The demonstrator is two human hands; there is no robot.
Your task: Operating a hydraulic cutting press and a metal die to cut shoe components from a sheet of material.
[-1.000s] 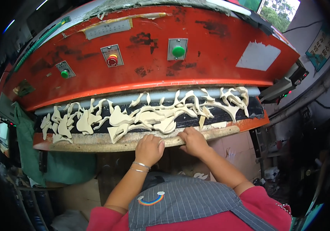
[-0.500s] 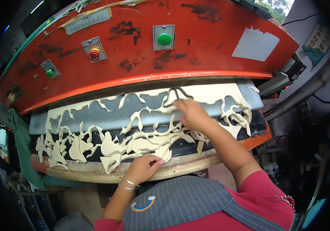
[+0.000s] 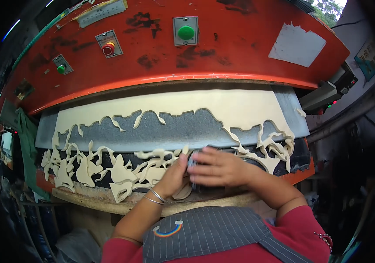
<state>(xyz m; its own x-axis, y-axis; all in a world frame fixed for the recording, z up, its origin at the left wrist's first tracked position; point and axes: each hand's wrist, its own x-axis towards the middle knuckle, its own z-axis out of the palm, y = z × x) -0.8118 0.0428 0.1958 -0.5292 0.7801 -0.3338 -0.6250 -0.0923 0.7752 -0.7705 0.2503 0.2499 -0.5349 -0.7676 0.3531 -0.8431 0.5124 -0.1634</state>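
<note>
My left hand (image 3: 175, 177) is at the near edge of the work table, its thumb side raised and fingers curled inward. Beside it my right hand (image 3: 221, 169) has its fingers stretched toward the left one, slightly blurred. A bluish-grey thing (image 3: 191, 165) shows between the hands, mostly covered, so its kind is unclear. Under and beside the left hand lie cream scrap pieces (image 3: 152, 174) with curved cut edges. Farther off, a cream sheet (image 3: 170, 97) with a scalloped near edge lies on a grey-blue board (image 3: 161, 131).
A red machine beam (image 3: 152, 57) spans the back, carrying a green button (image 3: 186, 32), a red stop knob (image 3: 108, 48) and a smaller green button (image 3: 61, 69). More scrap (image 3: 86, 170) covers the left front. A wooden edge (image 3: 108, 199) borders the table.
My right hand has drawn back from the sheet to beside my left hand. The dark outline-shaped metal cutter is gone from the sheet's edge. Scrap in the middle has shifted nearer.
</note>
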